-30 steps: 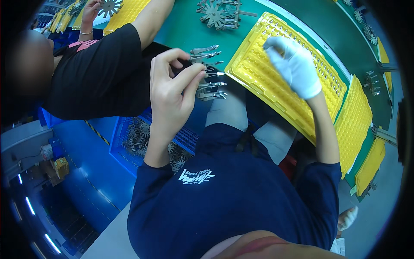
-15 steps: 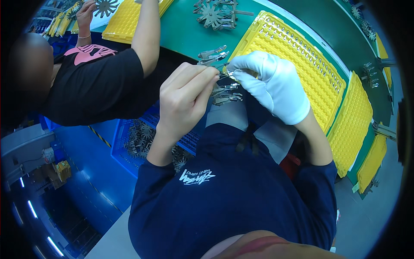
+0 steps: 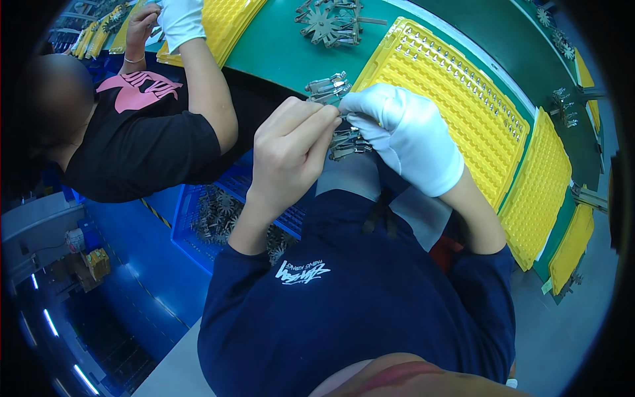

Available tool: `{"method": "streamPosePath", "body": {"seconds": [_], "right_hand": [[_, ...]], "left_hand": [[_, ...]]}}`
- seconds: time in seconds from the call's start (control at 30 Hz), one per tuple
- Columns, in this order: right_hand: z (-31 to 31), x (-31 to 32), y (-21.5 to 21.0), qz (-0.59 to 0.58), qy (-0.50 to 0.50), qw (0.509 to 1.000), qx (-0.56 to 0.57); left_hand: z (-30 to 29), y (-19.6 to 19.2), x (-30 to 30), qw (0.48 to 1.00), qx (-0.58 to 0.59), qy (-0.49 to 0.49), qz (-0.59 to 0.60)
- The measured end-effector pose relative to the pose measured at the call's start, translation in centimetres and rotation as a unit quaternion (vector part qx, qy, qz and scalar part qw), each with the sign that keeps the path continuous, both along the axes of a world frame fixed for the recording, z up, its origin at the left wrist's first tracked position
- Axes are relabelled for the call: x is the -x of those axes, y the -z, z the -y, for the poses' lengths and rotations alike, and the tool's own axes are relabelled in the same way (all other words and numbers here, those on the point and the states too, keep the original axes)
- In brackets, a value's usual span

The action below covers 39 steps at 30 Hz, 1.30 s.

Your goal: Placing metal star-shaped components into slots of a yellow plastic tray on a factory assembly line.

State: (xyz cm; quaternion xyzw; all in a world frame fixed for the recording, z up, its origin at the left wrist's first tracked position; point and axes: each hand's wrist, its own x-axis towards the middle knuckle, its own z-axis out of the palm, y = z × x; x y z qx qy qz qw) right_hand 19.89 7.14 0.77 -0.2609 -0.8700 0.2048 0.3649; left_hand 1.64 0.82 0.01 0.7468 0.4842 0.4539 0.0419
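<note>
In front of me is a metal fixture with several spring clips fanning out from it, seen above and below my fingertips. My bare left hand is closed in a pinch on it, thumb against forefinger. My right hand, in a white glove, has its fingertips pressed together at the fixture, meeting the left fingertips. The glove covers whatever is between the right fingers. Beyond the right hand lies a yellow ridged tray, with small shiny metal parts in rows along its far side.
A similar star-shaped clip fixture rests on the green table. More yellow trays lie to the right. At my lower left, a blue crate holds several star-shaped metal pieces. A co-worker in a black shirt works close by on the left.
My right hand has shifted slightly left, against the left fingertips, and the shiny bit at its fingers is now hidden. The co-worker's gloved hand has come into view.
</note>
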Motion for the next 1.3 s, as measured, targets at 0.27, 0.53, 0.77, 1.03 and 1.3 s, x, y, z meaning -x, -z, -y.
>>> {"method": "streamPosePath", "body": {"seconds": [0.27,0.53,0.77,1.03,1.3], "right_hand": [[0.2,-5.2,-1.3,-0.03,0.071,0.979,0.19],[3.6,-11.9,2.1,-0.088,0.195,0.923,0.32],[5.8,-14.5,2.8,-0.059,0.268,0.919,0.284],[7.7,-16.7,4.0,-0.077,0.285,0.915,0.276],[8.4,-17.6,4.7,-0.066,0.308,0.918,0.242]], "left_hand": [[-0.5,0.1,-0.6,0.999,0.05,-0.01,0.018],[-6.2,-2.5,-2.8,0.999,0.021,0.008,0.043],[-21.8,-3.4,-10.5,0.99,0.06,0.124,0.032],[-37.0,4.4,-16.4,0.991,0.098,0.044,0.079],[-43.4,9.3,-16.2,0.981,0.063,0.041,0.176]]}}
